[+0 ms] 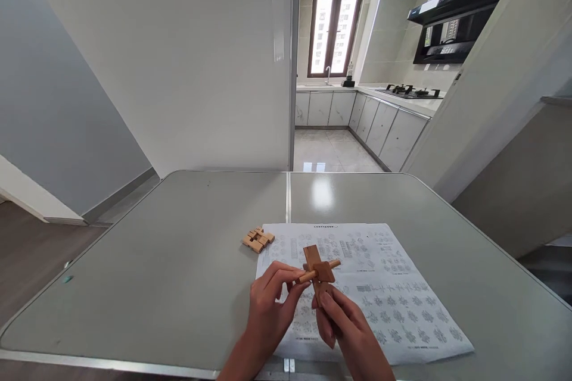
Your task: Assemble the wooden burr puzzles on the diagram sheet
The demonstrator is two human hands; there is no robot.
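Between my hands is a small wooden puzzle [324, 272], made of a flat upright strip, a squarish block and a round rod [306, 277] running crosswise through it. My left hand [270, 300] pinches the rod's left end between thumb and fingers. Lower down, my right hand [342, 318] grips the bottom of the flat strip [311, 255], whose top points up and slightly left. The rod's other end sticks out to the right of the block. My fingers partly hide the strip's lower end.
Under my hands lies a printed sheet [402, 309] with rows of small diagrams. A cluster of joined wooden pieces [258, 239] rests at its upper left corner. The grey folding table [179, 286] has a centre seam and metal edge; small greenish bits [67, 279] lie near its left edge.
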